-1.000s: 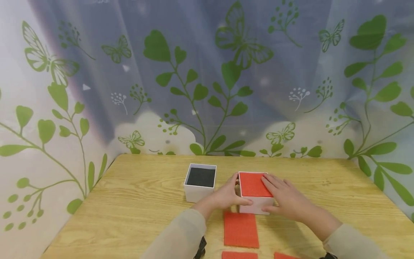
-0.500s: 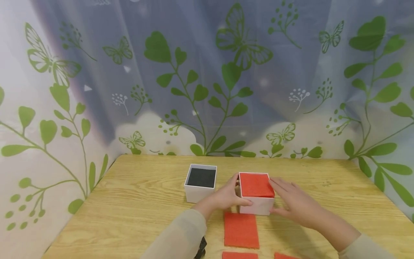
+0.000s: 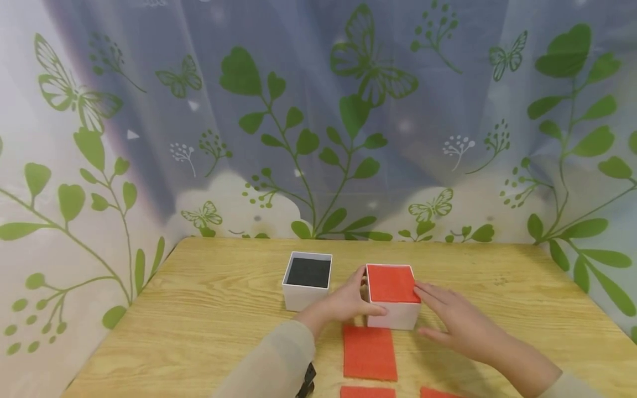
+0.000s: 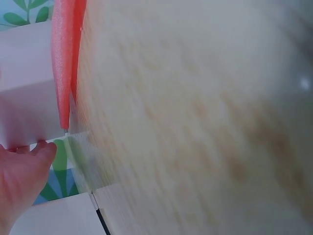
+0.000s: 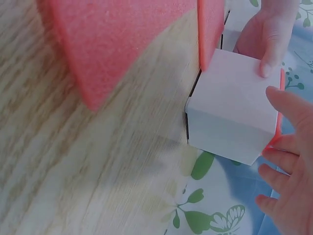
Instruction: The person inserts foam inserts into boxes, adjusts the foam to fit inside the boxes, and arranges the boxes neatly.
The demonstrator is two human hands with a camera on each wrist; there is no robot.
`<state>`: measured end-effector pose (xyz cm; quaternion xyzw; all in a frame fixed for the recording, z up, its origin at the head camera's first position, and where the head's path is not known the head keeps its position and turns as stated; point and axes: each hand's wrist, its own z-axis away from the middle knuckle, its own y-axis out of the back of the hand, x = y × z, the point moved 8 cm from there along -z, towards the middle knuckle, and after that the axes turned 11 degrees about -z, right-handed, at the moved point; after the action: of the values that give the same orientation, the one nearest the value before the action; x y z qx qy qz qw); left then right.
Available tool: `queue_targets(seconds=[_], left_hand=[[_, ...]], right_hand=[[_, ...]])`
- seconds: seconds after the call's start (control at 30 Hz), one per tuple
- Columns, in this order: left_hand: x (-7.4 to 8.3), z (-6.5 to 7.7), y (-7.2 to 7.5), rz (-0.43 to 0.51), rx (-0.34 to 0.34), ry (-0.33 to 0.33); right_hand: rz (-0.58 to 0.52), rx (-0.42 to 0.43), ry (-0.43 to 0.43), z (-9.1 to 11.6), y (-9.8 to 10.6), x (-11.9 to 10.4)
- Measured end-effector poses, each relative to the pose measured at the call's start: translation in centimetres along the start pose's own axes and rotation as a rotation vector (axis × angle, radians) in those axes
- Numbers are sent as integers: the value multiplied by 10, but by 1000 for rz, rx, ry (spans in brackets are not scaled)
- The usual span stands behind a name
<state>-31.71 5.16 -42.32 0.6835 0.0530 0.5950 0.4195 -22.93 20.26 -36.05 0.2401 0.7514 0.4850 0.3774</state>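
A white square box [image 3: 393, 315] stands on the table, filled to the brim with a flat red foam sheet [image 3: 390, 283]. My left hand [image 3: 345, 298] grips its left side, with the thumb across the front wall and the fingers behind, partly hidden. By the right edge is my right hand [image 3: 460, 318], its fingers extended and the fingertips at the upper right rim. Its thumb is apart from the front wall in the head view. From the right wrist view, the loosely spread right hand [image 5: 293, 156] is beside the box [image 5: 232, 98].
A second white box [image 3: 301, 297] with a black sheet [image 3: 309, 272] inside stands to the left. One loose red foam sheet [image 3: 370, 354] lies in front of the filled box. Two more red sheets are cut off by the lower image edge. A patterned curtain [image 3: 318, 138] hangs behind the table.
My right hand has drawn back rightward from the red sheet's top to the box's right edge. The sheet's right side, slightly raised half a second ago, looks flatter. My left hand stays put.
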Motion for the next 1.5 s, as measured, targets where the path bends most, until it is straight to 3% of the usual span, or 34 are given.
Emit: queue_targets(seconds=[0.77, 1.03, 1.5], left_hand=[[-2, -1, -1, -11, -8, 3], [-1, -1, -2, -10, -13, -13], [0, 0, -1, 18, -19, -41]], right_hand=[[124, 10, 63, 3, -12, -5], [120, 124, 215, 1, -8, -30], [112, 63, 223, -8, -19, -44]])
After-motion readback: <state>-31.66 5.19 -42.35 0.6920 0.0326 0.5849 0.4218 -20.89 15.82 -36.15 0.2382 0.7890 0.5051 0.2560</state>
